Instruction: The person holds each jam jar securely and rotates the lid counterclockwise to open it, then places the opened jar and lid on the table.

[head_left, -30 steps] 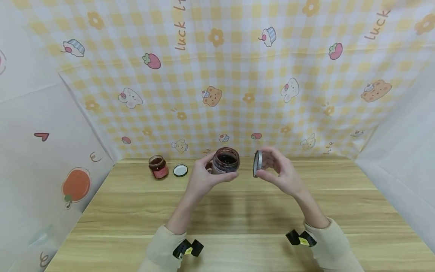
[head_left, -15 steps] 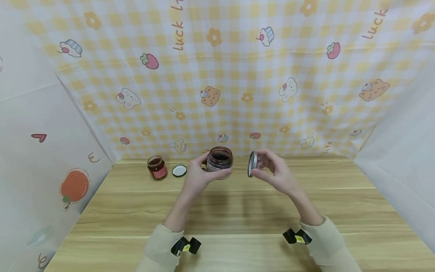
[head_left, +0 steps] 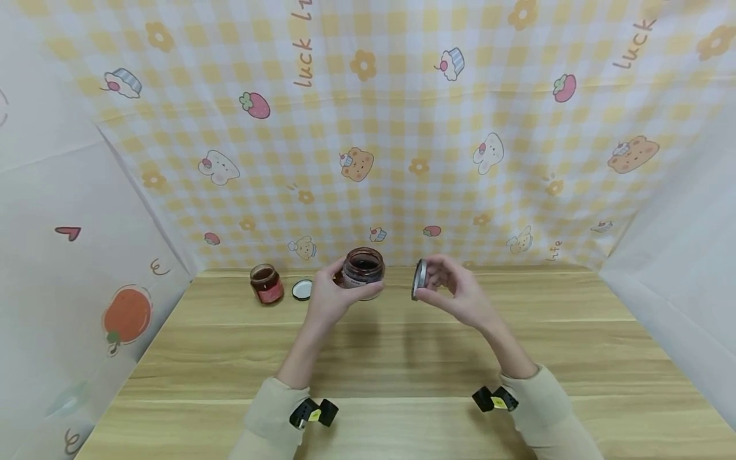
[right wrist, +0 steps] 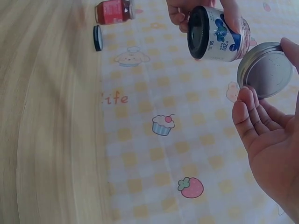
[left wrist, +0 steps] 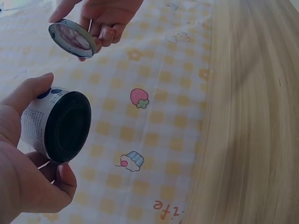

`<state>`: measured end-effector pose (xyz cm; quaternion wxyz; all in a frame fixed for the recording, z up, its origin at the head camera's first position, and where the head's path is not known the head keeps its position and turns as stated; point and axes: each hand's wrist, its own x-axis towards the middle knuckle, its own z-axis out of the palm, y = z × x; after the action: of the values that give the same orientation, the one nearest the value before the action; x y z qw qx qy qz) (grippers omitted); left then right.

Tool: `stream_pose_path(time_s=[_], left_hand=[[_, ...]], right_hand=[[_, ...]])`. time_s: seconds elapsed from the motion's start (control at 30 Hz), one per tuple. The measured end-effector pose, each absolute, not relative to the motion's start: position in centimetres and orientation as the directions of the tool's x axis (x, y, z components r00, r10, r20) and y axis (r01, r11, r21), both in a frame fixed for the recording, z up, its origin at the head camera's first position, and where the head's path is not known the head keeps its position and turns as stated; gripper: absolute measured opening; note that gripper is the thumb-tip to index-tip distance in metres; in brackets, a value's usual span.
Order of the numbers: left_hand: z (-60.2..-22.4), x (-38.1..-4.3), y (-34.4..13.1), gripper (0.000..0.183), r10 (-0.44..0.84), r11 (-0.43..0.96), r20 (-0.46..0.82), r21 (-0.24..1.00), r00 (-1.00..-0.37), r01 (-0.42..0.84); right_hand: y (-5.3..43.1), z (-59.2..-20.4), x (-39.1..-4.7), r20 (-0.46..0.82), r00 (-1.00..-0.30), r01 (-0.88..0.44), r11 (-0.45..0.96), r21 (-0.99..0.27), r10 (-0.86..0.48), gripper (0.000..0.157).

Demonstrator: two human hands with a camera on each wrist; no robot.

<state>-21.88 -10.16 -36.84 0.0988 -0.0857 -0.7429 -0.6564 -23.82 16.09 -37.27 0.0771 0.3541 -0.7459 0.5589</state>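
Note:
My left hand [head_left: 330, 299] grips an uncapped jam jar [head_left: 365, 271] above the back of the table. The jar holds dark jam, and its label shows blueberries in the right wrist view. To the right, my right hand [head_left: 460, 295] pinches a silver jar lid [head_left: 420, 280] by its edge, stood nearly on its side with the inner face toward the jar. Jar and lid are apart. In the left wrist view the underside of the jar [left wrist: 69, 127] faces the camera, and a smeared inner face of the lid [left wrist: 74, 38] is visible.
A smaller open jar [head_left: 267, 285] with a red label stands at the back left of the wooden table [head_left: 402, 377]. Beside it lies a second lid [head_left: 301, 290], white side up, partly covered by my left hand. A checked cloth [head_left: 402, 128] hangs behind.
Both hands have shifted left, carrying the jar and the lid. The left hand now overlaps the lid lying on the table. The red-labelled jar stays where it was.

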Motion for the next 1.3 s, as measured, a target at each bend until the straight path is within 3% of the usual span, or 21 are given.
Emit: stream_pose_path(time_s=[0.23,1.03,1.3], left_hand=[[-37.3,-22.3,-10.8,0.053,-0.013,0.101,0.233,0.968,-0.972,0.231],[-39.7,-24.6,-14.2,0.067,-0.089,0.104,0.091,0.991,-0.992,0.082],[-40.4,-25.2,-15.1,0.074,-0.126,0.138,0.056,0.99,-0.991,0.038]], right_hand=[[15.2,-37.6,-24.4,0.469,-0.763,-0.581,0.153,-0.8,-0.446,0.05],[12.3,-39.5,-27.2,0.337,-0.848,-0.448,0.214,-0.868,-0.408,0.064],[11.4,-40.0,-27.8,0.319,-0.846,-0.44,0.223,-0.87,-0.427,0.063]])
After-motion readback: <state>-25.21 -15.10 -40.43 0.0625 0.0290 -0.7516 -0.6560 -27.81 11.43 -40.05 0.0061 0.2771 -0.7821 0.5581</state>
